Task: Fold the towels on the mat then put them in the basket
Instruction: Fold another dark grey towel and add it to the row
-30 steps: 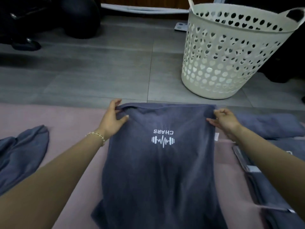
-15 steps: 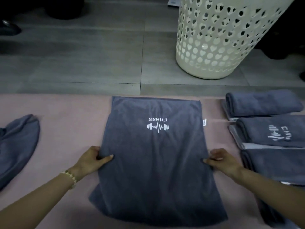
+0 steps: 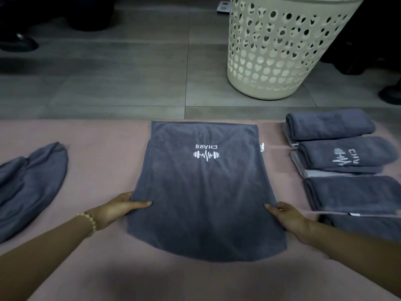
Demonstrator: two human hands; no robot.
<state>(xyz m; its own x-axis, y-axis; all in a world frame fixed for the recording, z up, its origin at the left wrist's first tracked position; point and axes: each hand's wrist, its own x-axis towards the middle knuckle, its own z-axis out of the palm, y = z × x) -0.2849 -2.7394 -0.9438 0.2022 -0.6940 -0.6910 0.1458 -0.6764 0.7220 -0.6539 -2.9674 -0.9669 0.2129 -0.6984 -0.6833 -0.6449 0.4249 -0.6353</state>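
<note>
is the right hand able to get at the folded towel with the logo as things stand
Probably yes, once it lets go: the right hand pinches the edge of the spread towel, and the logo towel lies uncovered on the mat close by, farther to the right.

Grey tiled floor (image 3: pixel 108 79), dim light, dark shoes (image 3: pixel 19 43).

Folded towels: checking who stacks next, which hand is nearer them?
Right. The right hand grips the right edge of the spread towel, beside the folded towels; the left hand grips the opposite edge, farther off.
</note>
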